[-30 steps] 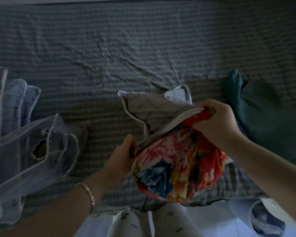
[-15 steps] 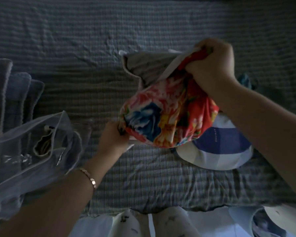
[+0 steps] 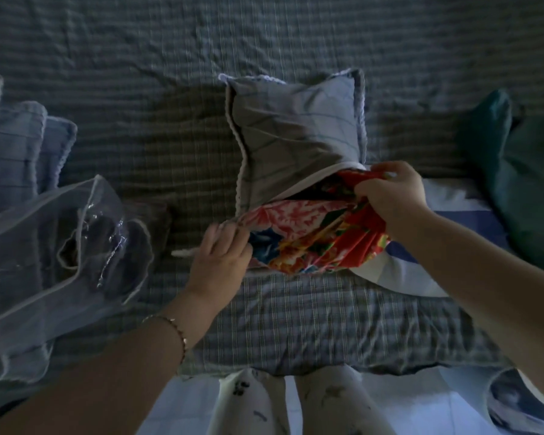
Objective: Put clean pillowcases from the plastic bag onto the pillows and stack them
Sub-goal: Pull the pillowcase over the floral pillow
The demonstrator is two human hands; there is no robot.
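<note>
Head view, dim light.

Floral pillow (image 3: 311, 243): centre of the bed (image 3: 139, 58), far end inside a grey-blue checked pillowcase (image 3: 296, 142), near end bare and bunched. Case upright-ish on the checked cover, closed end away from the body, white-hemmed mouth slanting across the pillow from lower left to upper right.

Right hand (image 3: 393, 196): grip closed, fingers curled tight round a wad of red pillow fabric at the right end of the mouth, just beside the white hem.

Left hand (image 3: 220, 262): grip closed to a pinch, fingers and thumb bent onto the hem at the left corner of the mouth, touching the pillow's edge. Fingertips blurred. Thin bracelet (image 3: 178, 332) on that wrist.

Plastic bag (image 3: 54, 252): clear, white-piped, slumped at left of the bed, well apart from the pillow, mouth gaping toward the centre. Behind it, folded blue stack (image 3: 22, 146) on edge.

Blue-and-white cloth (image 3: 471, 221): flat beneath the right forearm, partly under the pillow. Dark green cushion (image 3: 528, 183) at far right.
</note>
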